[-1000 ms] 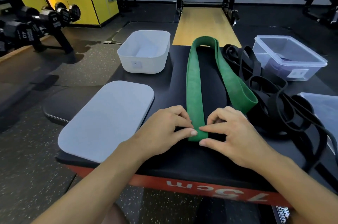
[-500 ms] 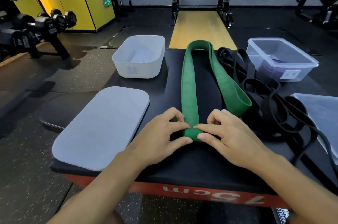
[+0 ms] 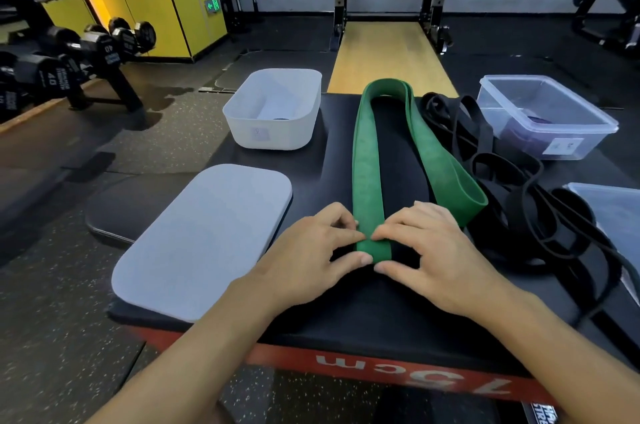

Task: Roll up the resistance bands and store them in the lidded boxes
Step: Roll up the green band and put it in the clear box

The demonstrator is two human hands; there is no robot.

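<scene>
Near end of green band (image 3: 367,174) in left hand (image 3: 311,259) and right hand (image 3: 438,257)

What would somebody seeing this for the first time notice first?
The bright green band stands out, a long loop down the middle of the black table, its near end pinched by the left hand and right hand. A tangle of black bands lies to its right, with an open white box far left and a clear box far right.
</scene>
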